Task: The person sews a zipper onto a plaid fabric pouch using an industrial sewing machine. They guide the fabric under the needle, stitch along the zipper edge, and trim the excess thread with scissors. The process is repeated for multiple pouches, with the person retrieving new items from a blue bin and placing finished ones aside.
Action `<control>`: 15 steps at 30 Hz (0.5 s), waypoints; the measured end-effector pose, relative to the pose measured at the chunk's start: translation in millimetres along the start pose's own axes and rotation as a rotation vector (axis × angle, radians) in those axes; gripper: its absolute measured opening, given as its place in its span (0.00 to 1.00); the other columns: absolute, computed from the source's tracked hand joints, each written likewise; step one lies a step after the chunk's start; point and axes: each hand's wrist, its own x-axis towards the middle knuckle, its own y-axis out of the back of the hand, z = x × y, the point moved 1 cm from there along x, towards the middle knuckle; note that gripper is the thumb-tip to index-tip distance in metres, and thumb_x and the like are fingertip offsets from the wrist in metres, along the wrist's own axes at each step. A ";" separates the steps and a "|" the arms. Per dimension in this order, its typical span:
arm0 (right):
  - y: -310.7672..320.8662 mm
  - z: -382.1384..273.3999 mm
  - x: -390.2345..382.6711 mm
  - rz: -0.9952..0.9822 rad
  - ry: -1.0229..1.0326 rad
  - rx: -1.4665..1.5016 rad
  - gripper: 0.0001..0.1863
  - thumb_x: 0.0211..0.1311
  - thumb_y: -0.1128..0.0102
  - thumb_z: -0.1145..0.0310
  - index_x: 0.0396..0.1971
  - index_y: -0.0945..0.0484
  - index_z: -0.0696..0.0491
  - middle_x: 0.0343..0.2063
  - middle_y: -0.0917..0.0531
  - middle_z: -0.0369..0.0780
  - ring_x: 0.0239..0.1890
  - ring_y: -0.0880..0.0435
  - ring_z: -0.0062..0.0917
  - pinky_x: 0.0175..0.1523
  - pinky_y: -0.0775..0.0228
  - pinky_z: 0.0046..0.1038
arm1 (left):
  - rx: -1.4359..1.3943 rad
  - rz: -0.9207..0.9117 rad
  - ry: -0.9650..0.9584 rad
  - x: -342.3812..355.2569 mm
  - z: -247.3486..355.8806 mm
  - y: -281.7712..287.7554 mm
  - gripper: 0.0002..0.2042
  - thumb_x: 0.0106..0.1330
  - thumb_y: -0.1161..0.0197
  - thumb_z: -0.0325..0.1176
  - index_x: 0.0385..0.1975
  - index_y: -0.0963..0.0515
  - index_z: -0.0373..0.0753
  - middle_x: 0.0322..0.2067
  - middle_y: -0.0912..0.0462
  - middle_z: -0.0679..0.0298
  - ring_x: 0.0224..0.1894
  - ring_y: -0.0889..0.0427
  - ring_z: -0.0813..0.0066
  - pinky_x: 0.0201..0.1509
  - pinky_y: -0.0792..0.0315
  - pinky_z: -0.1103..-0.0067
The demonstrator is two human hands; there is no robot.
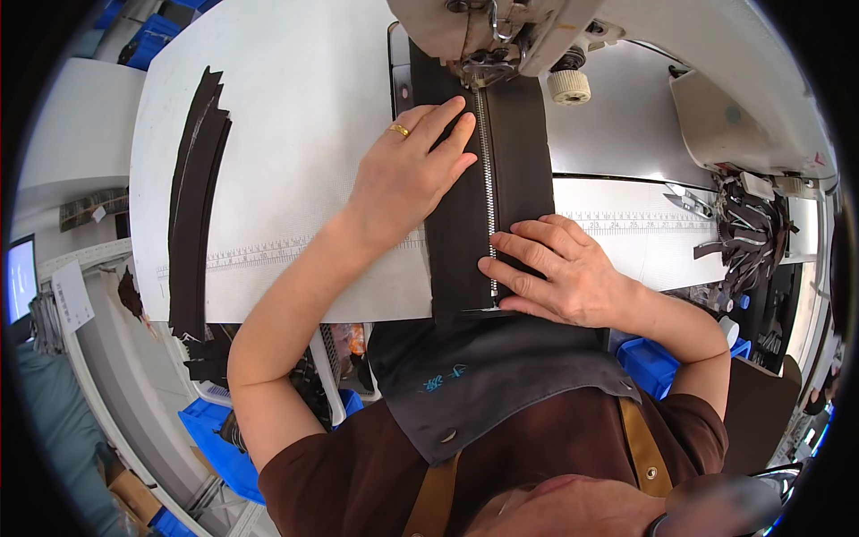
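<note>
A dark brown strip of material (pixel 523 161) lies lengthwise across the white table, its far end under the sewing machine's needle area (pixel 479 72). Down its middle runs a metal-toothed zipper (pixel 489 192). My left hand (pixel 398 183), with a ring on one finger, rests flat on the strip left of the zipper, its fingertips close to the presser foot. Lower down, my right hand (pixel 568 273) lies with fingers spread on the strip's right side, fingertips beside the zipper's near end. Neither hand grips anything. The needle itself is too small to make out.
A stack of dark strips (pixel 199 197) lies at the table's left, its near end hanging over the edge. Printed ruler markings (pixel 277 252) cross the tabletop. At right sit thread snips (pixel 689 200) and a bunch of dark scraps (pixel 752 233). Blue bins (pixel 219 438) stand below.
</note>
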 end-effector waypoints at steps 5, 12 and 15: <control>0.8 7.0 5.4 0.024 0.007 -0.019 0.24 0.46 0.34 0.61 0.46 0.23 0.52 0.46 0.25 0.40 0.47 0.26 0.31 0.51 0.33 0.31 | -0.001 0.017 -0.040 3.5 0.8 1.0 0.20 0.54 0.33 0.31 0.48 0.24 0.35 0.53 0.26 0.60 0.48 0.25 0.64 0.49 0.26 0.74; -0.7 20.8 13.9 0.066 0.022 -0.059 0.23 0.44 0.38 0.70 0.45 0.22 0.54 0.47 0.24 0.40 0.48 0.26 0.32 0.48 0.31 0.31 | -0.042 0.036 -0.003 2.9 3.7 -1.3 0.19 0.55 0.34 0.31 0.47 0.24 0.33 0.52 0.25 0.59 0.48 0.25 0.64 0.50 0.27 0.74; 1.5 28.9 18.7 0.074 0.014 -0.082 0.23 0.42 0.39 0.71 0.45 0.22 0.54 0.47 0.23 0.40 0.48 0.26 0.32 0.48 0.31 0.32 | 0.002 0.036 0.022 7.6 7.8 3.7 0.19 0.55 0.34 0.31 0.46 0.24 0.32 0.50 0.23 0.58 0.47 0.24 0.64 0.48 0.26 0.75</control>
